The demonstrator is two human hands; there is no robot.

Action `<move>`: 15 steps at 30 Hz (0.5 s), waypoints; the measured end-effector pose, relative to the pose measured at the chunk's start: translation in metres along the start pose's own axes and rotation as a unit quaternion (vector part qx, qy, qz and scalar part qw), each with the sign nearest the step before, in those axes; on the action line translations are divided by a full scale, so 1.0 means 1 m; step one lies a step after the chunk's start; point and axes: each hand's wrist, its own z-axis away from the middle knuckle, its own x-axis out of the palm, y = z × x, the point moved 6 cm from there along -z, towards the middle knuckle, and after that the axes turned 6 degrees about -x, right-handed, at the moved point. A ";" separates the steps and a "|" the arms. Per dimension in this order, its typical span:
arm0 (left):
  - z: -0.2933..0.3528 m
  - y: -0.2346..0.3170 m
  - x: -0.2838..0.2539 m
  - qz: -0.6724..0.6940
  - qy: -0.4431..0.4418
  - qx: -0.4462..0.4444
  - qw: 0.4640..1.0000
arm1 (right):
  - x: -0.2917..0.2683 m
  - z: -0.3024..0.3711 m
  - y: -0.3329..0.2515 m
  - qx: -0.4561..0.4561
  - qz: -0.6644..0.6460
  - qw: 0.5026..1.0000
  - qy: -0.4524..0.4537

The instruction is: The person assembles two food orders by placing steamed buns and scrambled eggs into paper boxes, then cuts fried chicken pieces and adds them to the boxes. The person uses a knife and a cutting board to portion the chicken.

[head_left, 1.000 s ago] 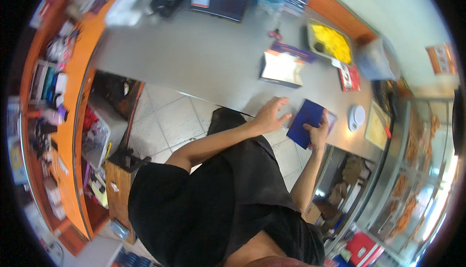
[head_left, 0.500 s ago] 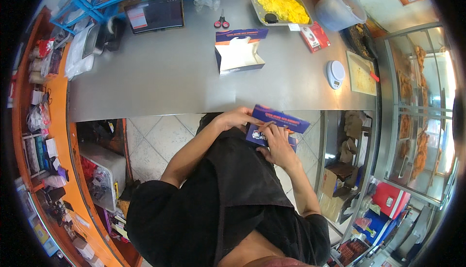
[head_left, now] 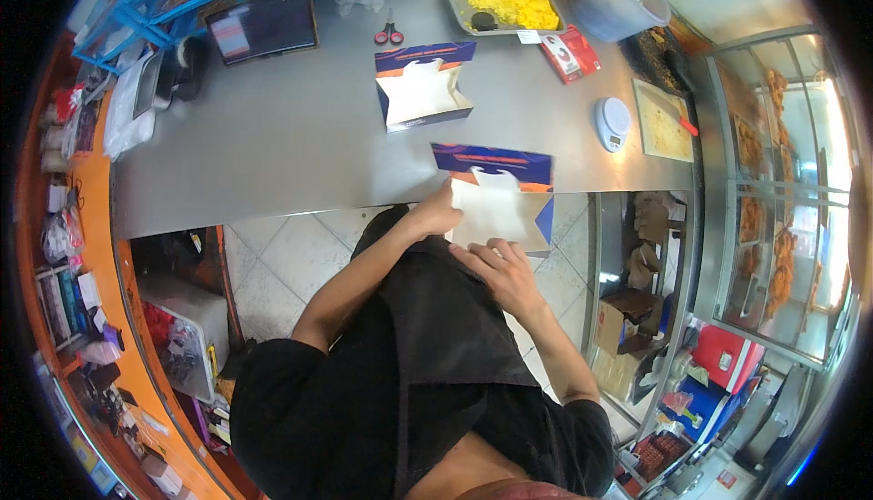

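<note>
A food carton point(head_left: 496, 212), purple and orange outside and white inside, stands open at the counter's near edge, its lid raised at the far side. My left hand point(head_left: 436, 212) grips its left wall with the fingers closed. Along the near wall, my right hand point(head_left: 503, 275) has its fingers bent over the edge and its thumb below. Farther back on the steel counter point(head_left: 300, 136) stands a second open carton point(head_left: 426, 93) of the same kind, with nothing visible inside. Red-handled scissors point(head_left: 389, 35) lie behind it.
At the back are a tablet point(head_left: 264, 25), a tray point(head_left: 452, 9) of yellow food and a bucket point(head_left: 618, 0). To the right sit a red box point(head_left: 571, 55), a kitchen scale point(head_left: 613, 123) and a cutting board point(head_left: 671, 141) with a knife. A glass cabinet point(head_left: 773, 200) holds browned food.
The carton in my hands has gone from folded and tilted to open, with its white inside showing. Both hands have shifted to its left and near walls. The view has moved slightly.
</note>
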 end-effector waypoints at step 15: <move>-0.080 0.054 0.004 -0.109 0.100 0.156 0.977 | 0.022 0.077 0.248 0.576 0.009 0.817 0.022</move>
